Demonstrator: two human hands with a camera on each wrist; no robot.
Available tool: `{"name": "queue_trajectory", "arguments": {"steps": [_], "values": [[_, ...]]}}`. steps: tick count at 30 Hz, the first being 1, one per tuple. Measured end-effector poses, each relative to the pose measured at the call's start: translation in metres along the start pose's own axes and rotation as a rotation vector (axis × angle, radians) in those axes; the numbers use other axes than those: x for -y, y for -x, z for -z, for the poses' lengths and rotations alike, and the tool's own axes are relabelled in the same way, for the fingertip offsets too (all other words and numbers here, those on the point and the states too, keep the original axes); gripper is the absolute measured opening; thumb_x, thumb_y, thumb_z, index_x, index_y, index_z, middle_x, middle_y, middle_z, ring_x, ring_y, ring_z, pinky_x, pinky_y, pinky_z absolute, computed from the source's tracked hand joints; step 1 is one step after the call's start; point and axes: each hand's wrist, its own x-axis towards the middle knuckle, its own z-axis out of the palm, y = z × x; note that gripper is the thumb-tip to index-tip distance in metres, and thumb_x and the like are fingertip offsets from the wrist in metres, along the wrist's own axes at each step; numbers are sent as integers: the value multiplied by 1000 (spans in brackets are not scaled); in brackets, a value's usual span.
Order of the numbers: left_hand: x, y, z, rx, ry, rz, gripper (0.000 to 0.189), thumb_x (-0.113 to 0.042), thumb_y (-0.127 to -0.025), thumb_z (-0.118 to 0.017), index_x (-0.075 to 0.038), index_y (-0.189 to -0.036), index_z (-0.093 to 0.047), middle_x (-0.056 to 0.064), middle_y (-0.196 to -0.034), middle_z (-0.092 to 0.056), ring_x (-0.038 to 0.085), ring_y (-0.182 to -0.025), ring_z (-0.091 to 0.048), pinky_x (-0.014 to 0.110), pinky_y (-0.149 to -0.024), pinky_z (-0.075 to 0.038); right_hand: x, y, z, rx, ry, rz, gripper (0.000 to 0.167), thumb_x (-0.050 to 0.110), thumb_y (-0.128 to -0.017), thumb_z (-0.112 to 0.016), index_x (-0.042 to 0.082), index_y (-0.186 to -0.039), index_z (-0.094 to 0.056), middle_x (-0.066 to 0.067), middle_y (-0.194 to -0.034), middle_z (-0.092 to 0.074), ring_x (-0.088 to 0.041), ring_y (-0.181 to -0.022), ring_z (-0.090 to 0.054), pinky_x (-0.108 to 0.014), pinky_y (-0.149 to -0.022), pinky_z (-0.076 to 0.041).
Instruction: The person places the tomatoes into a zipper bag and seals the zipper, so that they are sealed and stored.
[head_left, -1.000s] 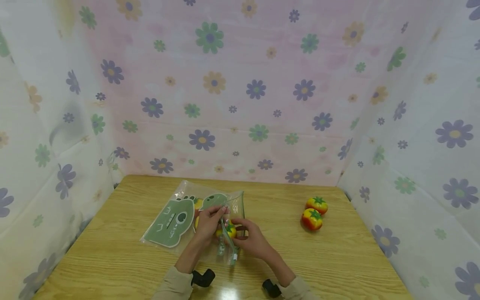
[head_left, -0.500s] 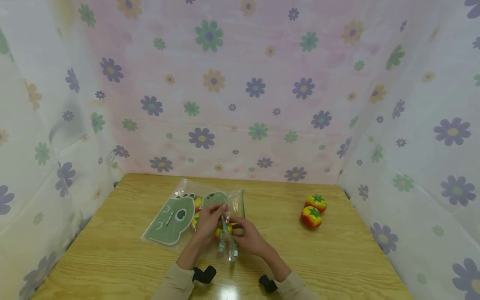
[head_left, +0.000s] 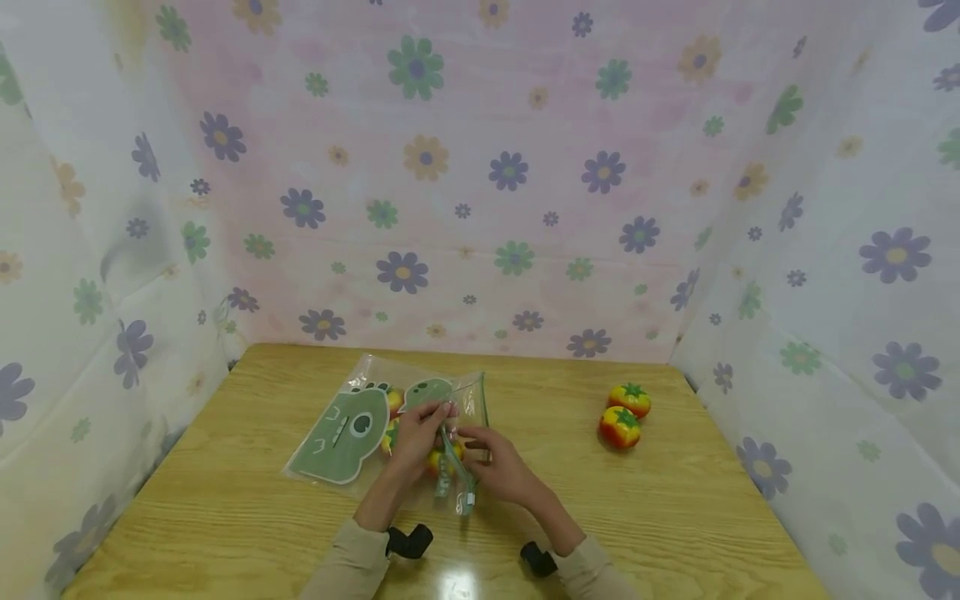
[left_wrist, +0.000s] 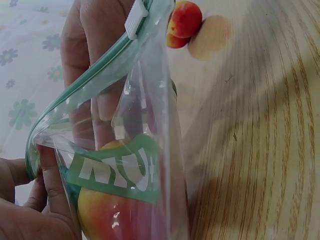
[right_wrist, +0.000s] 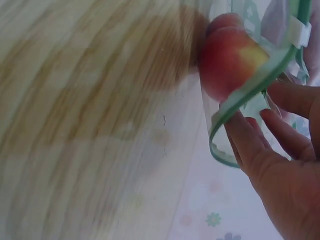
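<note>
A clear zip bag (head_left: 333, 442) with green cartoon print lies on the table, its green zip edge (left_wrist: 82, 75) spread apart. My left hand (head_left: 414, 440) pinches the bag's mouth between thumb and fingers. Reaching in through the opening, my right hand (head_left: 504, 468) has its fingers loosely extended, with fingertips right at a red-and-yellow toy tomato (right_wrist: 230, 62) inside. Further in, other toy tomatoes (head_left: 390, 435) show between the printed shapes, partly covered by the left hand. A white slider (right_wrist: 299, 32) sits on the zip near the front corner.
Two more toy tomatoes (head_left: 621, 427) with green leafy tops stand together on the right of the wooden table (head_left: 675, 517). Flower-print cloth (head_left: 465, 167) walls the table at the back and both sides. Black wrist mounts (head_left: 409, 542) sit by the sleeves.
The right hand has edged slightly left, deeper into the bag's mouth, and the toy tomato at its fingertips has shifted inward. The left hand keeps its pinch on the bag.
</note>
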Motion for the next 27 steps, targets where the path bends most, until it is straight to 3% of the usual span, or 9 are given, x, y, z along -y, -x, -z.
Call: {"name": "queue_trajectory", "arguments": {"steps": [13, 20, 27], "values": [[4, -1, 2, -32, -1, 34, 29, -15, -105, -59, 11, -118, -65, 1, -88, -69, 8, -67, -62, 19, -61, -56, -17, 12, 20, -346, -101, -68, 24, -5, -97, -64, 0, -119, -70, -16, -121, -68, -38, -111, -65, -32, -88, -59], [4, 0, 4, -34, -27, 37, 30, -16, -105, -58, 9, -119, -66, 0, -89, -69, 8, -70, -62, 20, -62, -56, -31, 22, 32, -424, -146, -108, 22, -6, -97, -63, -5, -118, -69, -20, -121, -68, -44, -112, -62, -27, -89, -57], [7, 1, 4, -63, -30, 22, 27, -14, -104, -60, 9, -116, -68, 0, -88, -71, 7, -69, -61, 19, -60, -55, -41, 28, 48, -513, -165, -172, 21, -4, -98, -63, -9, -118, -68, -26, -121, -67, -39, -112, -64, -17, -86, -54]]}}
